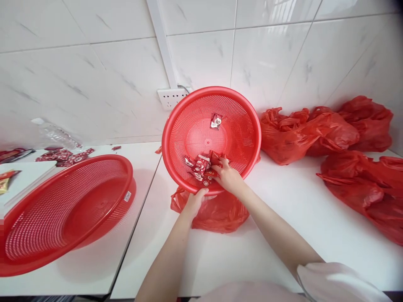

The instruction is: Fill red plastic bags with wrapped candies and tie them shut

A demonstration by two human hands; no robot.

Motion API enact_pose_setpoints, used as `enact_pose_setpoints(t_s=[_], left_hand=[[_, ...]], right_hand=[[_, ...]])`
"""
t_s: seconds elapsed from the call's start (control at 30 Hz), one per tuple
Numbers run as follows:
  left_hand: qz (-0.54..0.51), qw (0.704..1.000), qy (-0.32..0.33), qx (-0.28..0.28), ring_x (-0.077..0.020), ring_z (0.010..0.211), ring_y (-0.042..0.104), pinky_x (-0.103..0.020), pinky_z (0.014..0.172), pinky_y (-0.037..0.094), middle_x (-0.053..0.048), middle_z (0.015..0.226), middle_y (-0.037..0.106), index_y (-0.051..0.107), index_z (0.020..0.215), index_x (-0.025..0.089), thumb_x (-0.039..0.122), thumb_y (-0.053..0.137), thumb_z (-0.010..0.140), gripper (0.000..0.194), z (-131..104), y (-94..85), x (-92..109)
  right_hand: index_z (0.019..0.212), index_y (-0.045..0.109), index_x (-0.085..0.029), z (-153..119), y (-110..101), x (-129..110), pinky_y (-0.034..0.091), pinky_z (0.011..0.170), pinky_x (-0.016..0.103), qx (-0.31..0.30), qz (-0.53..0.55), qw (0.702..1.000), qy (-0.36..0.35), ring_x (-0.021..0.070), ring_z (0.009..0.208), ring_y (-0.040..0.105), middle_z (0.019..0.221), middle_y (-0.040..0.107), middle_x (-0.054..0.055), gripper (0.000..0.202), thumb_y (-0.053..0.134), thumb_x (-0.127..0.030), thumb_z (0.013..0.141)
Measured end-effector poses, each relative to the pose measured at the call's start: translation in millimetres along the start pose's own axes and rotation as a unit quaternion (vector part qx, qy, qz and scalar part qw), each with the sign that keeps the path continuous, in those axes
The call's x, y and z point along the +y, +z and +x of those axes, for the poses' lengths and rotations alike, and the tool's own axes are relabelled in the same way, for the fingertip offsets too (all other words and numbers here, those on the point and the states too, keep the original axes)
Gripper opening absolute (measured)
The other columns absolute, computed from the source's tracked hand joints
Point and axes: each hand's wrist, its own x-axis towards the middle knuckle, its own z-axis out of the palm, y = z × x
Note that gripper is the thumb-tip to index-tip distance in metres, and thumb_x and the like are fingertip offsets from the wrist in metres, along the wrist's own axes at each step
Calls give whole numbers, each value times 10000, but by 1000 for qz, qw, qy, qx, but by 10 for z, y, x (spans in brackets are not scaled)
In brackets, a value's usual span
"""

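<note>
A red mesh basket [247, 102] is tipped up toward me over a red plastic bag [220, 218] on the white table. My left hand [195, 202] grips the basket's lower rim, thumb on top. Inside, my right hand [229, 178] has its fingers curled on small red packets [202, 164] gathered near the lower rim; the fingertips are partly hidden among them. One more packet [216, 121] lies apart, higher up in the basket.
A second red basket [110, 161] stands at the left, with red packets [67, 157] and a clear bottle [58, 133] behind it. Filled red bags [289, 134] line the wall at right; another bag [365, 188] lies nearer. A socket strip [171, 98] is on the wall.
</note>
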Motion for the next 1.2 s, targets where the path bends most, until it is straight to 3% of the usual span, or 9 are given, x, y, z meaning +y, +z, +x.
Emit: enact_pose_setpoints(t_s=[0.13,0.23,0.33,0.53,0.67,0.77,0.93,1.1,1.2], left_hand=[[-33,999,-3,-13,-307,1122,618,-502,940,517,-45,1058,719,653,1043,224,216,650,709,334,-19,21,64],[-33,999,14,15,-304,1125,618,-496,937,515,-32,1035,724,650,1037,236,212,621,710,329,-16,21,127],[-50,998,35,21,-292,1111,627,-480,929,517,-18,1028,726,646,1049,245,200,604,705,350,7,-6,173],[-102,993,48,29,-278,1047,660,-402,894,533,-14,936,740,652,1007,222,155,620,675,340,39,-61,230],[-84,995,54,17,-286,1054,658,-425,891,530,-23,971,742,657,1021,225,181,604,685,343,30,-68,234],[-64,996,58,19,-282,1071,651,-458,903,517,-3,1003,739,655,1044,262,208,578,710,347,22,-57,226],[-62,997,51,20,-291,1080,645,-443,900,516,-17,984,741,649,1057,245,203,596,676,387,22,-39,224],[-59,997,53,14,-287,1089,637,-442,907,512,-11,1009,736,642,1051,244,212,609,694,360,33,-52,206],[-66,997,50,0,-292,1083,638,-454,910,507,-13,1022,734,645,1046,238,222,608,699,349,31,-55,194]], right_hand=[[1231,639,-218,18,46,-13,502,940,340,-3,57,998,-19,243,1146,610,1549,275,139,356,450,-177,931],[1150,693,-185,37,-39,25,440,1011,308,35,128,990,-57,212,1184,582,1401,513,130,344,439,-132,924],[1073,729,-172,26,-190,72,479,876,275,55,212,973,-69,181,940,656,1025,716,84,275,506,-183,914],[1042,747,-165,-60,-367,112,403,590,208,-60,322,941,-85,102,576,507,625,621,-33,285,549,-297,887],[919,763,-159,-106,-422,123,399,559,214,-183,332,915,-140,111,575,519,639,637,-15,266,581,-344,864],[908,754,-166,-123,-454,122,412,587,220,-226,304,912,-160,119,626,558,739,685,4,226,637,-341,825],[803,685,-146,-103,-424,88,351,548,218,-133,307,936,-112,91,546,447,596,546,-40,321,548,-425,886],[857,654,-137,-64,-355,79,383,576,220,-76,421,899,-97,95,584,469,644,545,-34,301,558,-422,879],[942,656,-150,-71,-338,101,447,629,238,-124,453,876,-113,121,655,566,727,630,-7,259,648,-378,819]])
